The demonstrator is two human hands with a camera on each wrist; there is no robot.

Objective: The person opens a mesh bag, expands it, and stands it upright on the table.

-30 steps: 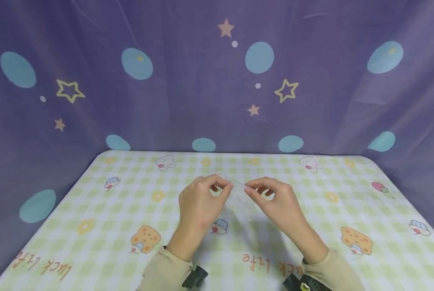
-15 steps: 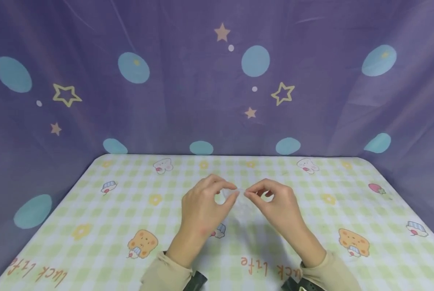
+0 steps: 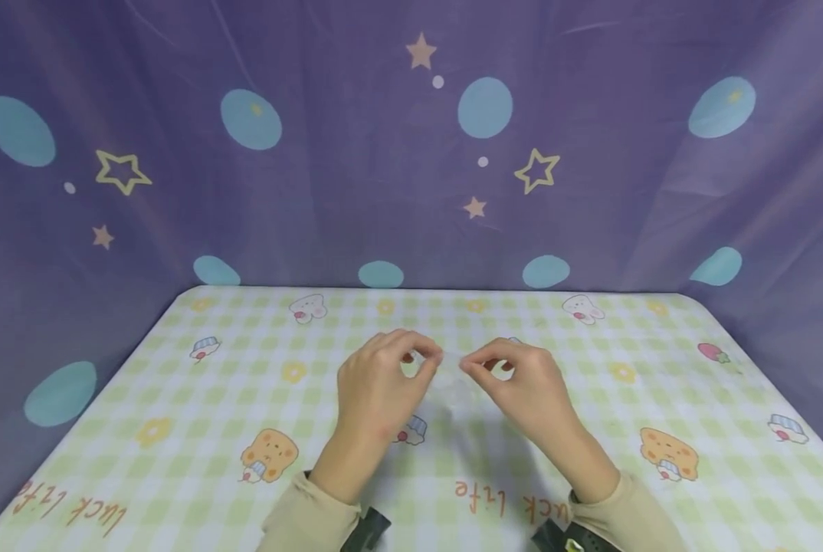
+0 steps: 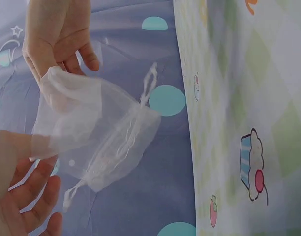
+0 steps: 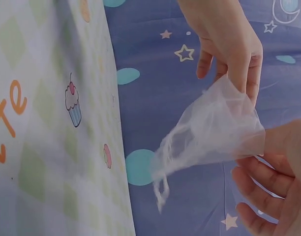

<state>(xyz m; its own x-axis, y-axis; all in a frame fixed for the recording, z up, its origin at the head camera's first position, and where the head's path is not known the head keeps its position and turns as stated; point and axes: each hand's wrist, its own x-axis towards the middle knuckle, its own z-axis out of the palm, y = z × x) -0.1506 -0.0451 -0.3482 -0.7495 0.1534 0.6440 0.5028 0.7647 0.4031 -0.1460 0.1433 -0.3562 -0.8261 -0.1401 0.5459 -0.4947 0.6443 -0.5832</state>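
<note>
A sheer white drawstring pouch [image 4: 108, 123] hangs between my two hands, its thin cords dangling at the lower end in both wrist views. My left hand [image 3: 377, 383] pinches one upper corner of it between thumb and fingers. The opposite upper corner is pinched by my right hand [image 3: 525, 383]. In the head view the pouch [image 3: 458, 395] is faint and see-through against the cloth. Several fingers of the right hand [image 5: 271, 182] spread behind the pouch [image 5: 209, 125]. No contents can be made out through the mesh.
Under the hands lies a table covered by a green-and-white checked cloth [image 3: 198, 399] with printed cartoon figures. A purple curtain [image 3: 356, 169] with stars and blue ovals stands behind the table and along its sides.
Half a second ago my left fingertips were parted and closer to the right hand; now they pinch together, drawn back left. The pouch stays hanging between the hands. The head view has shifted slightly.
</note>
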